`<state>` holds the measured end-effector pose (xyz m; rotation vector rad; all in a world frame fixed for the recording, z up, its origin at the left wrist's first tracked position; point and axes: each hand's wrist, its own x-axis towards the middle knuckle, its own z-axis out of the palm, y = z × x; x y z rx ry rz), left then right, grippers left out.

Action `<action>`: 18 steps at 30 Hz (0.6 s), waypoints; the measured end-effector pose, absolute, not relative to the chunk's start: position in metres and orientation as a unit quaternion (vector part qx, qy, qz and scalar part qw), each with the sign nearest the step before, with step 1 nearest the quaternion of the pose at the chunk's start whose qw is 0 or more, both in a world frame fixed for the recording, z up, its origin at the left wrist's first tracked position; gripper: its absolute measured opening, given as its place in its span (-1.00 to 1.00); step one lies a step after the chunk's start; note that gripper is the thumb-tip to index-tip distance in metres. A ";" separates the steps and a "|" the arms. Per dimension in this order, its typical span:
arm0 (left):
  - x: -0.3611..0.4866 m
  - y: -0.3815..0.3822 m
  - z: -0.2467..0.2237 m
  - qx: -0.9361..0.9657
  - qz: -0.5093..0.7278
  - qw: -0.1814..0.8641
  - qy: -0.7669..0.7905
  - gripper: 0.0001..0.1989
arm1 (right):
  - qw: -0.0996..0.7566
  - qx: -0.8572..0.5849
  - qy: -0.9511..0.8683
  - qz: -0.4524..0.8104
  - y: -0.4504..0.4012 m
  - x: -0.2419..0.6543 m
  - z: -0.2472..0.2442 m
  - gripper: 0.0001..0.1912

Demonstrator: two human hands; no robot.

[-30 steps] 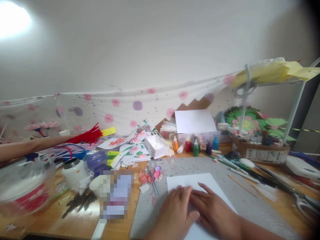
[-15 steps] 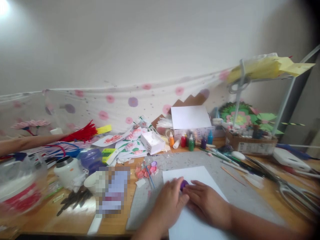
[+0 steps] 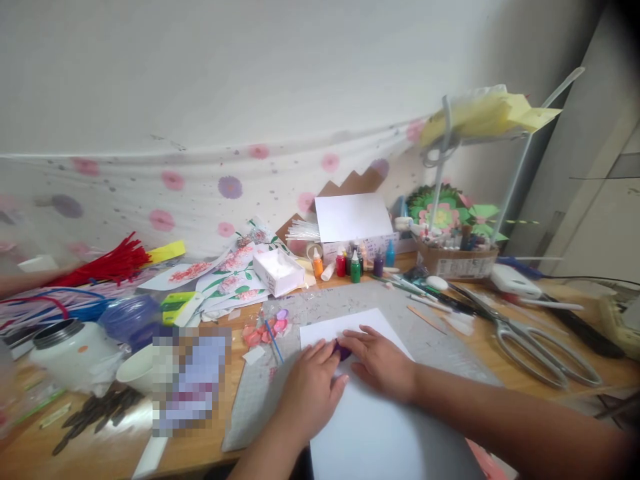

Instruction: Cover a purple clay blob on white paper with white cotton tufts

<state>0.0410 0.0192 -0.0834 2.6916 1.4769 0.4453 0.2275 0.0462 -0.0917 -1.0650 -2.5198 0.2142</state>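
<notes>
A small dark purple piece (image 3: 343,349) lies on the white paper (image 3: 370,437), between my two hands. My left hand (image 3: 314,387) is flat and palm down on the paper, its fingertips touching the purple piece's left side. From the right, my right hand (image 3: 377,360) reaches over with its fingers spread, the fingertips resting on the piece's edge. Both hands hide part of it. Beneath the paper is a grey cutting mat (image 3: 260,407). Coral and purple round pieces (image 3: 265,331) with a blue stick (image 3: 274,340) lie left of the paper.
Paint bottles (image 3: 355,268) and a white box (image 3: 278,271) stand behind the mat. Large scissors (image 3: 540,347) lie at the right. At the left are a white jar (image 3: 75,353), a cup (image 3: 140,369) and red pipe cleaners (image 3: 113,260), beside another person's arm (image 3: 25,283).
The view has turned right, so things appear farther left. My left hand has flattened beside the purple piece, and my right hand's fingers have spread more. The other person's arm shows less.
</notes>
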 end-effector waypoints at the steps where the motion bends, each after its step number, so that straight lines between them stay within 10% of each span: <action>1: 0.041 0.019 -0.083 0.867 0.141 0.017 0.477 -0.59 | 0.201 -0.384 -0.898 0.079 0.047 0.228 -0.092 -0.48; 18: 0.042 0.022 -0.083 0.819 0.110 0.005 0.563 -0.43 | 0.159 -0.373 -0.910 0.084 0.045 0.225 -0.085 -0.39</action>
